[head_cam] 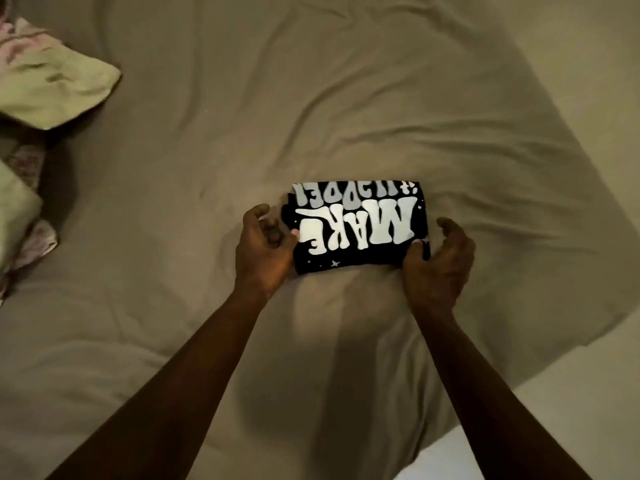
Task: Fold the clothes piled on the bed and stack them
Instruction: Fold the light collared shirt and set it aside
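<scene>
While on the bed point(311, 98) — black shirt point(360, 225), ends pinched in grip of left hand point(265, 247), right hand point(438, 259).

Folded black shirt point(360, 226) on tan sheet point(207, 150), left hand point(265, 247) and right hand point(438, 263) pinching ends

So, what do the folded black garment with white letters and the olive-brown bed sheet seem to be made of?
The folded black garment is probably a soft cotton-like knit, matte; it folds flat and thin. Its white letters look like a smooth printed layer, catching light. The olive-brown bed sheet looks like thin matte cloth, with many soft creases. Exact fibres cannot be told.
</scene>
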Demonstrator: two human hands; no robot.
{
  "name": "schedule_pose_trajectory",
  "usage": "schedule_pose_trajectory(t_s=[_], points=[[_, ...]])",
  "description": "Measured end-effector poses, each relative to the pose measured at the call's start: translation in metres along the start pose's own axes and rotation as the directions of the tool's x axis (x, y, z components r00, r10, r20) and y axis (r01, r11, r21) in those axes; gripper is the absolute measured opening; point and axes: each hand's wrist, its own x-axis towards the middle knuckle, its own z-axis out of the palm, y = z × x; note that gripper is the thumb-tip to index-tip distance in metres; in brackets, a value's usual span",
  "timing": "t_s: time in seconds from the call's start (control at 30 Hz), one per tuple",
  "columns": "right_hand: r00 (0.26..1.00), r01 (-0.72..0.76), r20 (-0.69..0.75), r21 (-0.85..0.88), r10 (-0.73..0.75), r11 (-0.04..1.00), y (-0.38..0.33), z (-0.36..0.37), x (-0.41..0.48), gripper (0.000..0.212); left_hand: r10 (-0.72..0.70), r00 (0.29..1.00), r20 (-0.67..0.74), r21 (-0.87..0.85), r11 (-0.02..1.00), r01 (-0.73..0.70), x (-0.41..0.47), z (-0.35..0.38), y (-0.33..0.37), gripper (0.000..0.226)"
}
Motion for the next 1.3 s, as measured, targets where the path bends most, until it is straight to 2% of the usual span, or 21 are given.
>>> schedule_pose_trajectory(t_s=[0.03,0.1,0.2,0.33,0.43,0.53,0.63,0.7,0.8,0.83,0.87,0.93,0.97,1.0,1.03,1.07,1.1,1.13,1.2,1.23,1.3], points=[[0.994,0.106,-0.017,0.005,-0.105,0.994,-0.013,-0.001,-0.013,0.052,0.057,0.998,-0.03,0.061,0.997,-0.055,-0.006,-0.011,-0.004,0.058],[0.955,0.283,0.063,0.081,-0.289,0.956,-0.04,0.012,-0.039,0.051,0.169,0.978,-0.12,0.204,0.969,-0.142,-0.018,-0.054,-0.015,0.057],[0.839,0.431,0.249,0.237,-0.483,0.871,-0.074,0.043,-0.075,0.043,0.297,0.924,-0.242,0.403,0.897,-0.183,-0.034,-0.125,-0.037,0.055],[0.6,0.45,0.548,0.371,-0.583,0.812,-0.131,0.098,-0.136,0.041,0.297,0.814,-0.499,0.504,0.864,-0.006,-0.055,-0.24,-0.092,0.053],[0.395,0.481,0.676,0.424,-0.622,0.767,-0.168,0.136,-0.19,0.037,0.259,0.729,-0.634,0.553,0.81,0.193,-0.079,-0.319,-0.15,0.063],[0.224,0.566,0.673,0.499,-0.705,0.656,-0.196,0.172,-0.25,0.045,0.175,0.691,-0.701,0.589,0.688,0.424,-0.104,-0.38,-0.207,0.078],[0.159,0.677,0.576,0.528,-0.802,0.513,-0.232,0.2,-0.293,0.061,-0.004,0.747,-0.665,0.585,0.62,0.523,-0.107,-0.422,-0.26,0.096],[0.137,0.74,0.473,0.535,-0.87,0.408,-0.268,0.221,-0.327,0.064,-0.139,0.764,-0.63,0.519,0.657,0.547,-0.104,-0.439,-0.296,0.108],[0.109,0.858,0.311,0.45,-0.944,0.248,-0.328,0.25,-0.354,0.072,-0.099,0.772,-0.628,0.519,0.686,0.51,-0.097,-0.434,-0.32,0.11],[0.064,0.898,0.289,0.4,-0.955,0.181,-0.347,0.261,-0.364,0.076,-0.091,0.775,-0.625,0.511,0.702,0.495,-0.095,-0.436,-0.325,0.11],[-0.038,0.935,0.293,0.349,-0.955,0.069,-0.364,0.273,-0.376,0.081,-0.1,0.778,-0.621,0.491,0.724,0.485,-0.098,-0.44,-0.329,0.11],[-0.315,0.943,0.4,0.236,-0.861,-0.235,-0.385,0.29,-0.385,0.084,-0.078,0.792,-0.606,0.512,0.724,0.462,-0.098,-0.438,-0.327,0.111],[-0.422,0.906,0.486,0.185,-0.765,-0.382,-0.389,0.297,-0.392,0.08,-0.076,0.798,-0.598,0.512,0.729,0.454,-0.098,-0.436,-0.329,0.111],[-0.494,0.857,0.533,0.163,-0.687,-0.489,-0.391,0.303,-0.404,0.067,-0.079,0.803,-0.591,0.501,0.743,0.443,-0.1,-0.441,-0.329,0.112],[-0.517,0.838,0.53,0.156,-0.672,-0.522,-0.391,0.303,-0.415,0.05,-0.094,0.815,-0.572,0.496,0.752,0.435,-0.101,-0.445,-0.326,0.113],[-0.492,0.86,0.507,0.157,-0.708,-0.485,-0.395,0.298,-0.427,0.038,-0.11,0.83,-0.546,0.492,0.76,0.424,-0.102,-0.451,-0.324,0.113],[-0.402,0.913,0.508,0.165,-0.761,-0.372,-0.401,0.29,-0.435,0.036,-0.125,0.85,-0.512,0.499,0.762,0.413,-0.103,-0.455,-0.322,0.113],[-0.268,0.963,0.541,0.174,-0.797,-0.206,-0.408,0.28,-0.438,0.039,-0.152,0.87,-0.469,0.517,0.751,0.41,-0.106,-0.458,-0.318,0.113],[-0.062,0.976,0.594,0.206,-0.802,0.076,-0.427,0.248,-0.44,0.045,-0.224,0.907,-0.357,0.531,0.75,0.394,-0.117,-0.473,-0.309,0.115],[0.01,0.959,0.594,0.223,-0.805,0.177,-0.445,0.228,-0.438,0.047,-0.26,0.916,-0.306,0.514,0.765,0.388,-0.121,-0.483,-0.299,0.115],[0.057,0.915,0.604,0.288,-0.795,0.284,-0.476,0.189,-0.434,0.049,-0.341,0.913,-0.226,0.388,0.828,0.405,-0.131,-0.498,-0.28,0.108]])
